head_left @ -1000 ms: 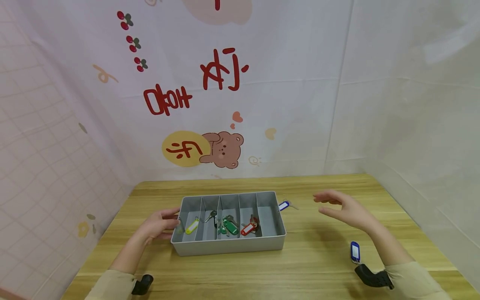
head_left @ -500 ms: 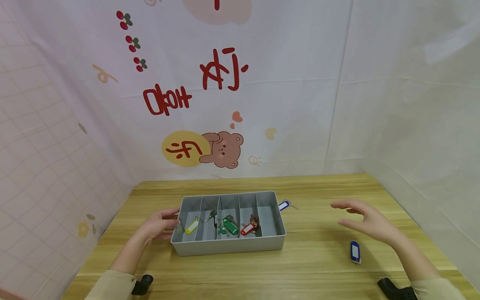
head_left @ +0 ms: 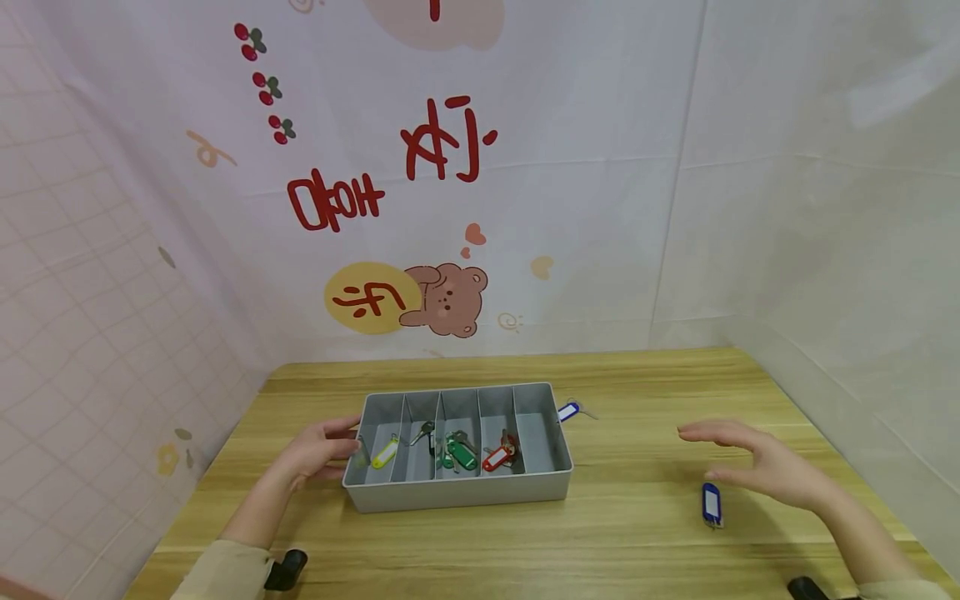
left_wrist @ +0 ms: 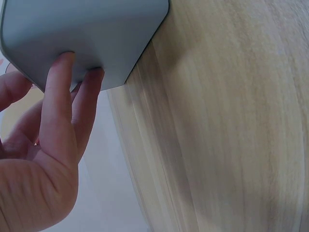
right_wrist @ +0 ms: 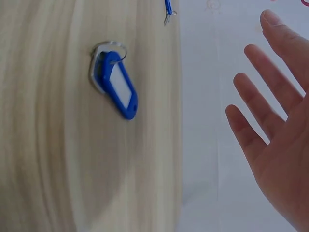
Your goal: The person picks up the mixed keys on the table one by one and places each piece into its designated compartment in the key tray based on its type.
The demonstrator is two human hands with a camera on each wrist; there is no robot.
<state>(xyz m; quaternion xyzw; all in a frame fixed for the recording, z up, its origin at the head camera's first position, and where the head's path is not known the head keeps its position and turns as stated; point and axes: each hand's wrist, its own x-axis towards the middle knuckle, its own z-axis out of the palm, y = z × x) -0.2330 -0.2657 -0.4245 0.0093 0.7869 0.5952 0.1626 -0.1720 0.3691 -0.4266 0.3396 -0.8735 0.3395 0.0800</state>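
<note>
A grey divided tray [head_left: 457,493] stands on the table, with key tags lying in its compartments. At its left end my left hand [head_left: 318,454] holds the wall, thumb at the rim; in the left wrist view the fingertips [left_wrist: 62,65] press the outer face. My right hand [head_left: 772,467] hovers at the right with fingers spread apart, holding nothing. Just below it lies a blue key tag [head_left: 711,504], whose ring and white label show in the right wrist view, where the tag [right_wrist: 118,87] is apart from the hand.
Inside the tray are a yellow tag [head_left: 386,452], a black tag with a key [head_left: 425,430], green tags [head_left: 461,455] and red tags [head_left: 497,458]; its rightmost compartment shows a bare floor. Another blue tag [head_left: 568,411] with a key lies beside the tray's right end. A printed cloth [head_left: 585,208] hangs behind.
My right hand has moved right and toward me, coming to a place above the near blue key tag. The left hand and the tray have stayed put.
</note>
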